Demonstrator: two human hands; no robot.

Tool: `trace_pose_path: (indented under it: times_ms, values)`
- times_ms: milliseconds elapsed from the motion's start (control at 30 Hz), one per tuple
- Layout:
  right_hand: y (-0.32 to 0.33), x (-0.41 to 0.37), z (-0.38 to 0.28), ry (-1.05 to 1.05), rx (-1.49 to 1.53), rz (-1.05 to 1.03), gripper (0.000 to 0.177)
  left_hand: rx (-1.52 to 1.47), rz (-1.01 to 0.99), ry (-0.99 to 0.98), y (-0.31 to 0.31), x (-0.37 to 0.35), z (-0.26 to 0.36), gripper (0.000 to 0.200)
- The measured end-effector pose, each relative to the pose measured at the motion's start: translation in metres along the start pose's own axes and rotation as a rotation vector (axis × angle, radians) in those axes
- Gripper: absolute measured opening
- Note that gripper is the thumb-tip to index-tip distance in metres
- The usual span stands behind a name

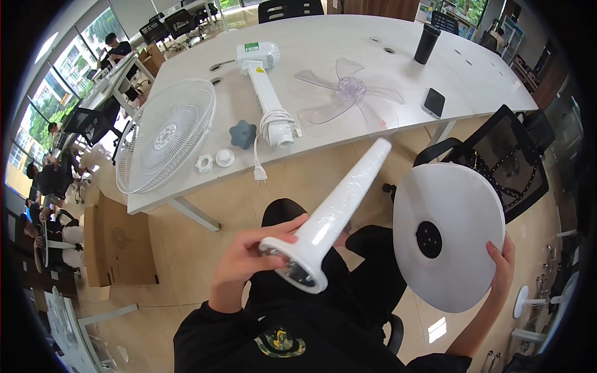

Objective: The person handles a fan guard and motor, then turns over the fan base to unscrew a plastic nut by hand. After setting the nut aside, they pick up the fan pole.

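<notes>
My left hand [258, 252] grips the wide flared end of a white tapered tube [339, 205], whose narrow end points up and right. My right hand [502, 264] holds the right edge of a white round base [460, 217] with a black centre. The two parts are apart. On the white table [242, 168] lie a white motor unit with a neck [264, 87] and coiled cord, clear fan blades [351, 90], white wire grilles [166, 133], a blue-grey knob [242, 134], a white ring nut [204, 163] and a small white cap [224, 157].
A black cup [426, 43] and a phone [433, 102] are on the table's right part. A black mesh chair [513, 165] stands behind the round base. An open cardboard box [121, 242] is on the floor at left. Several people sit farther left.
</notes>
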State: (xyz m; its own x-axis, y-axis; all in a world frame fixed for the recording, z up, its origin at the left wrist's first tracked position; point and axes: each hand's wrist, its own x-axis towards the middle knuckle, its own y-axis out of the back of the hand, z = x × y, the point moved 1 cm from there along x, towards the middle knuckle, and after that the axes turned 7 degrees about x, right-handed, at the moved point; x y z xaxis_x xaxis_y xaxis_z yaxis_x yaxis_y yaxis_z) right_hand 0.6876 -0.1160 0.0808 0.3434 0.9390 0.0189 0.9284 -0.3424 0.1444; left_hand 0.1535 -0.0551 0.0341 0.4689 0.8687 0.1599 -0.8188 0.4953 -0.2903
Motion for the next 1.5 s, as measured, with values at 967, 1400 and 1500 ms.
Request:
trace_pose_path:
  times_ms: [967,1400,1500]
  values:
    - [-0.026,-0.023,-0.016,0.071,-0.030,-0.026,0.050,0.458,0.656,-0.307,0.046,-0.006,0.074,0.051]
    - [-0.028,-0.016,-0.015,0.063,-0.018,-0.102,0.050,0.432,0.656,-0.257,0.052,0.044,0.036,0.050]
    - [-0.028,-0.016,-0.014,0.043,-0.003,-0.101,0.049,0.455,0.655,-0.250,0.060,0.058,0.027,0.052]
